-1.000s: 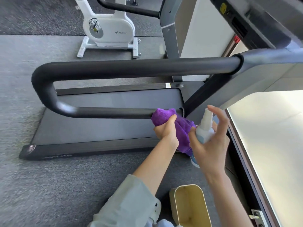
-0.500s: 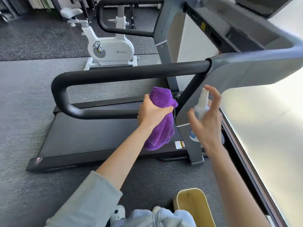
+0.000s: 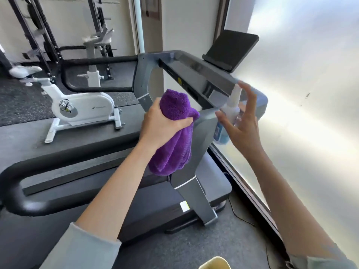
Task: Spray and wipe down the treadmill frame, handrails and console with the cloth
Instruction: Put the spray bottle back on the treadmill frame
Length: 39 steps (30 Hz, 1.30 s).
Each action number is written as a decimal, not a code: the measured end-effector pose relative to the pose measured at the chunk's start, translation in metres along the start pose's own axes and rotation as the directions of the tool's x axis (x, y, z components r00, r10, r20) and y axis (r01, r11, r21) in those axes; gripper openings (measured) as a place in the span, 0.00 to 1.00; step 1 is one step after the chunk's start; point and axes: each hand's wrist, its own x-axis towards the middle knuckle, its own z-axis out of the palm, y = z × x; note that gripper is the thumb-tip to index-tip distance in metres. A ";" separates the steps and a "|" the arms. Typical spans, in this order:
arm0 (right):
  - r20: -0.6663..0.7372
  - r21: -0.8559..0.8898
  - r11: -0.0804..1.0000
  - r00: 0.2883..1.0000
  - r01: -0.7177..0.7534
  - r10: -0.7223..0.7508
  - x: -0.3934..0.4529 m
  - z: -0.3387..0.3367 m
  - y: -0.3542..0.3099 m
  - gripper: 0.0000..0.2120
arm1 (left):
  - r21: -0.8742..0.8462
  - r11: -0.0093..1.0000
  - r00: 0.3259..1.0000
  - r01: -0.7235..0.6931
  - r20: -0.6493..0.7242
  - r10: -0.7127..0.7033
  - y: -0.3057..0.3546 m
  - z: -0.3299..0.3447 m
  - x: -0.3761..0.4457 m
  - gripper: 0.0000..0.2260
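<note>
Both hands raised toward console (image 3: 196,74), left hand (image 3: 161,127) gripping cloth (image 3: 174,136), right hand (image 3: 240,125) holding spray bottle (image 3: 229,113), nozzle blurred

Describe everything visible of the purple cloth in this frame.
The cloth is a deep purple, fuzzy terry or microfibre. It is bunched lengthwise, with one end sticking up above the left hand, which grips its middle, and the rest hanging in folds below. It sits in front of the treadmill's grey upright; contact with that is unclear.

We have our left hand (image 3: 161,125) raised, fingers curled in a grip; our right hand (image 3: 241,125) is up beside it, fingers spread, thumb and forefinger clasping
</note>
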 end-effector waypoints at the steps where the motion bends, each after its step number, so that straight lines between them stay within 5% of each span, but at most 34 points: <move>1: -0.041 0.003 1.000 0.999 0.008 -0.008 0.015 -0.003 0.002 0.31 | -0.034 0.999 1.000 -0.001 0.018 0.001 0.001 0.003 0.005 0.28; 11: -0.057 -0.031 0.958 0.958 -0.284 0.282 0.128 0.006 0.073 0.43 | -0.238 0.969 0.984 0.062 0.175 -0.020 0.018 0.028 0.048 0.34; 24: -0.158 -0.149 0.856 0.866 -0.496 0.474 0.155 0.020 0.135 0.29 | -0.257 0.965 0.972 0.054 0.235 0.008 0.019 0.045 0.083 0.37; 33: -0.169 -0.206 0.840 0.863 -0.503 0.475 0.156 0.022 0.139 0.39 | -0.280 0.959 0.971 0.049 0.239 0.020 0.011 0.049 0.086 0.35; 36: -0.295 -0.232 0.898 0.907 -0.373 0.301 0.143 0.022 0.109 0.41 | -0.291 0.956 0.972 0.048 0.236 0.023 0.007 0.049 0.084 0.35; 39: -0.305 -0.185 0.963 0.943 -0.197 0.135 0.109 0.023 0.066 0.29 | -0.295 0.955 0.979 0.041 0.205 0.021 0.003 0.049 0.081 0.35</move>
